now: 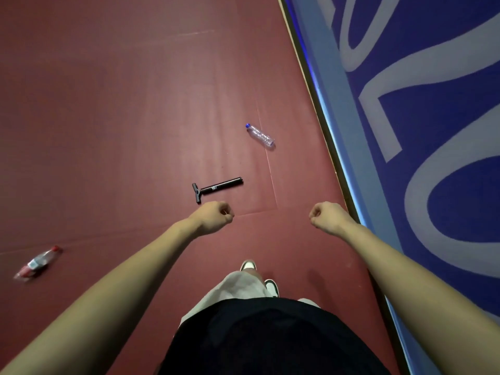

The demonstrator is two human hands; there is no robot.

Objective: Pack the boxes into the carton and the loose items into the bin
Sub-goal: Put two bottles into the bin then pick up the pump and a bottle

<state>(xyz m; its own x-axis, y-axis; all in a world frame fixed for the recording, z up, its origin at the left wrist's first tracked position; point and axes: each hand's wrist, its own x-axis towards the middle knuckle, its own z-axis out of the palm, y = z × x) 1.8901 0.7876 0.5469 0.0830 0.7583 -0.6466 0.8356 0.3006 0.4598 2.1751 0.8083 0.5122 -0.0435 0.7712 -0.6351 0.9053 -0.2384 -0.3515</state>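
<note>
Hands: left hand and right hand both curled into empty fists.
Tool: black, T-shaped, just beyond left hand.
Blue-capped bottle: farther ahead, between hands.
Red-capped bottle: well left of left hand.

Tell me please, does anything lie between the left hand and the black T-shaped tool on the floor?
Nothing visible does. The black T-shaped tool lies on the red floor just beyond the left hand, only bare floor between them. The bin is not in view, so that path cannot be judged.
</note>
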